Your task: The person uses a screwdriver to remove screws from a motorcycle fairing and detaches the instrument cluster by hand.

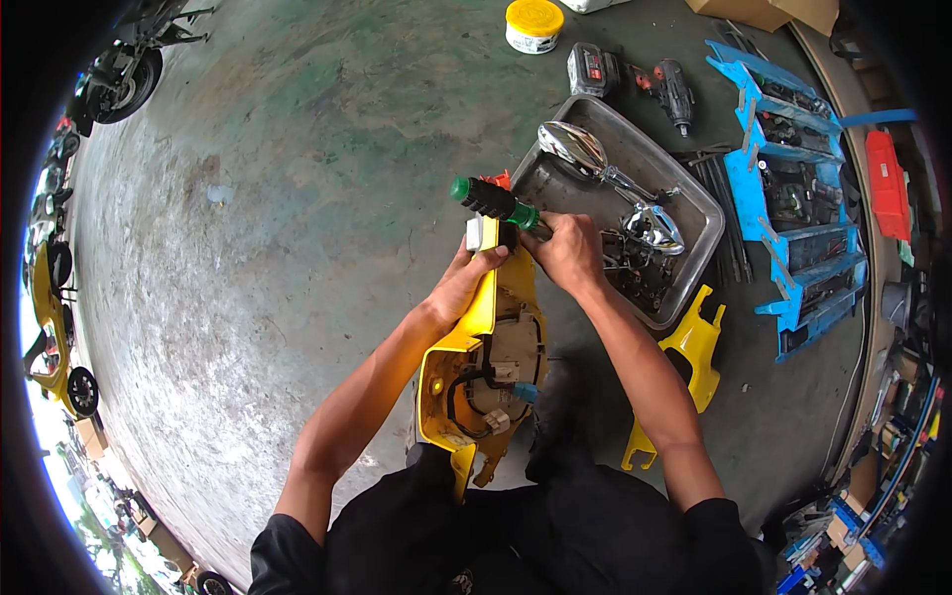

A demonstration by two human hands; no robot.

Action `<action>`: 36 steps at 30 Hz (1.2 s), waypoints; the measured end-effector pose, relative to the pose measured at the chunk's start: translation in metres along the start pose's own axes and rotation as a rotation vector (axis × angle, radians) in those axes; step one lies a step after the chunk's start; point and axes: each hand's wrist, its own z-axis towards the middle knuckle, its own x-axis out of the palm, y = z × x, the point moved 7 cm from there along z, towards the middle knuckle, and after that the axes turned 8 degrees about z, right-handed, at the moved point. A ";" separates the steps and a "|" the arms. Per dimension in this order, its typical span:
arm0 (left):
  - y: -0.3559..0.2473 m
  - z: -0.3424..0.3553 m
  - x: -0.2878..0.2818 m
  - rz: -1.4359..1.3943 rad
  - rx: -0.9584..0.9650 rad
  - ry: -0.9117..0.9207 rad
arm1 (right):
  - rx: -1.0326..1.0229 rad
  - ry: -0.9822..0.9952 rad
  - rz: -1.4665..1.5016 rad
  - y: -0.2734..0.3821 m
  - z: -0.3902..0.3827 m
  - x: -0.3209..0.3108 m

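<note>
My left hand [461, 285] curled on yellow cover [483, 305], near, left of tray [711, 206] | right hand [575, 253] closed round screwdriver [501, 202] | I judge mid-job: wires [470, 377] inside cover, second yellow piece [702, 347] apart, right; remainder unclear

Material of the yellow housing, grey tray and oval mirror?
Yellow housing: probably moulded plastic, glossy; thin walls, smooth curves.
Grey tray: likely plastic, dull; rounded corners, thick rim; metal possible.
Oval mirror: chrome finish, from its bright reflections; plated metal or plastic, can't tell.
</note>
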 end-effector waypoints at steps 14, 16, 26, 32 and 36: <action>-0.001 -0.001 0.006 0.010 0.057 -0.057 | -0.046 -0.128 0.056 -0.008 0.002 0.011; 0.002 -0.002 0.007 0.003 0.059 -0.054 | -0.058 -0.125 0.064 -0.011 0.000 0.013; 0.012 0.002 -0.002 0.046 0.042 -0.004 | -0.041 0.078 0.051 -0.009 0.005 0.012; 0.009 0.000 0.005 0.095 0.031 -0.031 | -0.071 0.181 0.028 -0.025 0.008 0.014; 0.010 0.000 0.004 0.082 0.024 -0.024 | -0.038 0.155 0.012 -0.027 0.002 0.016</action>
